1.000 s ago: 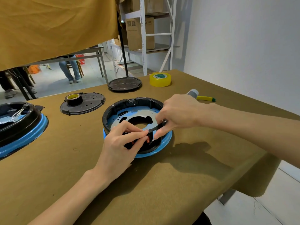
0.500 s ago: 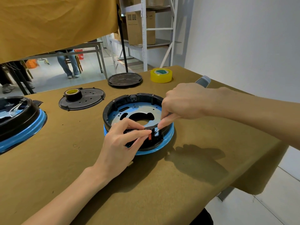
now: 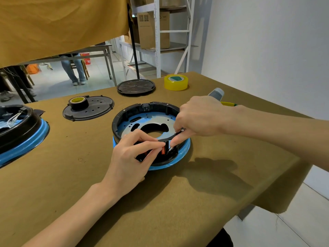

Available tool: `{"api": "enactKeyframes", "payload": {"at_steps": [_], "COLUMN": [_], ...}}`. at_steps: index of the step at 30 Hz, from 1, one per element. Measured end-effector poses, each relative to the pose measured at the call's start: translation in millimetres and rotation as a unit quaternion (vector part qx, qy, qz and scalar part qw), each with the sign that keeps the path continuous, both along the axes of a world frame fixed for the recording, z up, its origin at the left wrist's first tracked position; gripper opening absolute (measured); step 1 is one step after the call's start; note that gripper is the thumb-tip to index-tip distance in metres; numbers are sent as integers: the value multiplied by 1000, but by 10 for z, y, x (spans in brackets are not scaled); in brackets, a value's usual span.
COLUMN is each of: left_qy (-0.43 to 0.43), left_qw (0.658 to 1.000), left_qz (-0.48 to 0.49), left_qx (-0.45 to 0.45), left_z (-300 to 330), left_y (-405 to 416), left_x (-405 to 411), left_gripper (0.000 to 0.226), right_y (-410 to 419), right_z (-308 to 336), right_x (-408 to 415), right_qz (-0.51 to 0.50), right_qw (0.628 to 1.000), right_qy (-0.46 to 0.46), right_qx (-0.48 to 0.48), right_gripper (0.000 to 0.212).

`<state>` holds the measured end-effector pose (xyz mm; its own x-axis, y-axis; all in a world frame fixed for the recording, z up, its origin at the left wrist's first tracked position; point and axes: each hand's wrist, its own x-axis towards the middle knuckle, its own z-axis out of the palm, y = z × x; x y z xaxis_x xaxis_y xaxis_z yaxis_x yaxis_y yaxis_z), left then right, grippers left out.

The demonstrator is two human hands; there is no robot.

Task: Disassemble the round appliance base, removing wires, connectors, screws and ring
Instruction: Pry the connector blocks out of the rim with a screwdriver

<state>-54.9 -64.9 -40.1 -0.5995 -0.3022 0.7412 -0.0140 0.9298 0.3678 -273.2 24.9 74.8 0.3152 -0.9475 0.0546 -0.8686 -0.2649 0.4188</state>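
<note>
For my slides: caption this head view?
Both hands work at the near rim of the round appliance base.

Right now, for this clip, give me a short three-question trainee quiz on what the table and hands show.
1. True or false: the yellow tape roll sits inside the round base.
2. Which hand pinches the red connector? A) left hand B) right hand C) neither
3. Fill in: the small black tape roll rests on a perforated black ____.

Key: 1 false, it stands on the table behind the base; 2 A; 3 cover.
</note>
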Motion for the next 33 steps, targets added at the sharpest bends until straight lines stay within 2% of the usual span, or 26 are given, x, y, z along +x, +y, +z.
{"api": "enactKeyframes", "payload": {"at_steps": [2,6,12,18,23,25,28,30,33], "left_qy": [-1,1,4,-1,-12,-11,-5,-5,-6], "left_qw": [1000,1000,1000,1000,1000,1000,1000,1000,1000], "left_qz": [-3,-5,-10,-8,-6,-4,3,4,4], "left_qx": [0,-5,0,7,3,0,-3,-3,-1], "left_z": [10,11,13,11,16,9,-6,-12,-8], "left_y": [-6,-3,10,0,-2,-7,-6,-6,-11], "left_x": [4,0,3,12,15,16,12,3,-3], "left_gripper": [24,24,23,24,27,28,28,27,27], "right_y": [-19,-4,-2,7,114,269,532,627,629], "right_z": [14,85,30,-191,-350,-499,-802,-937,-1013], "right_x": [-7,-7,3,-84,-171,-244,-353,-396,-405], "right_qz": [-9,-12,-14,-16,-17,-31,-89,-118,-104], "right_qw": [1000,1000,1000,992,985,974,944,941,942], "right_qy": [-16,-8,4,-119,-157,-205,-303,-308,-301], "right_qx": [12,17,-12,-28,-66,-93,-95,-80,-105], "right_gripper": [68,88,67,60,67,72,68,64,57]}}
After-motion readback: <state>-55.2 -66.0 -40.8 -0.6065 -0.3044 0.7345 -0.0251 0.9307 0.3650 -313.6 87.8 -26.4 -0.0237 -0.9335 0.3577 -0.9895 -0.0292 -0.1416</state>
